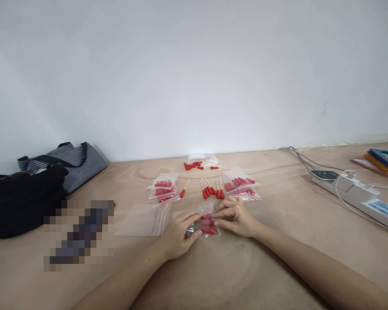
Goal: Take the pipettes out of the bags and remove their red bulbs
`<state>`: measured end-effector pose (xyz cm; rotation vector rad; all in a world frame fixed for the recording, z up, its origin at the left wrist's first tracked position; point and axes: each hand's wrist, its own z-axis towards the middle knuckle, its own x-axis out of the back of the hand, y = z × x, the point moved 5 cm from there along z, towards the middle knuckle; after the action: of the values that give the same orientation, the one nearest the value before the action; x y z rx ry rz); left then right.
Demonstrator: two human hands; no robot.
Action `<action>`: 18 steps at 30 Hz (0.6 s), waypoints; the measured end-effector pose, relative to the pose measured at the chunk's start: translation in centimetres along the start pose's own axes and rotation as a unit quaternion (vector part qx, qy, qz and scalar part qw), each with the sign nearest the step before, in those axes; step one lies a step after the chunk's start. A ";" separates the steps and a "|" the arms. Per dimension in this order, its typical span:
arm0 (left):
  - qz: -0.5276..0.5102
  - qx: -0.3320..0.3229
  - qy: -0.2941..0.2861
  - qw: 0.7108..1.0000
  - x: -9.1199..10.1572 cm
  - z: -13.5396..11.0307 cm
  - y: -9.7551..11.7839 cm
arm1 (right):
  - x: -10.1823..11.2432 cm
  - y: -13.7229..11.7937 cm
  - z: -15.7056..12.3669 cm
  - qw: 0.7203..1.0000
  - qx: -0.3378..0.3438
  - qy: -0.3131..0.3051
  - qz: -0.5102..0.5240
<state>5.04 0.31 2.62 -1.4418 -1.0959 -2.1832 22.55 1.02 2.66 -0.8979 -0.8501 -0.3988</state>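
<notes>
A clear plastic bag with several red-bulbed droppers in it lies flat on the table between my hands. My left hand grips its left part, thumb at the near side and fingers over the far side. At the bag's right edge, the curled fingers of my right hand hold the plastic; the fingertips are partly hidden. Just beyond lie loose droppers with thin pale stems, and a single dropper to their left. Beside my left hand is a flat clear bag with nothing visible inside.
Filled bags are stacked at left and right. Farther back lie more red bulbs and clear bags. A black bag and striped bag stand left; a power strip with cables lies right.
</notes>
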 end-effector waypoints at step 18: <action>-0.037 -0.006 0.004 0.999 -0.5 0.0 -0.6 | -1.0 -1.3 0.7 0.996 0.010 -0.086 0.011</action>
<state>4.92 0.65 1.92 -1.4172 -1.1537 -2.2472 20.80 0.80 2.73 -0.9317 -0.9989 -0.2954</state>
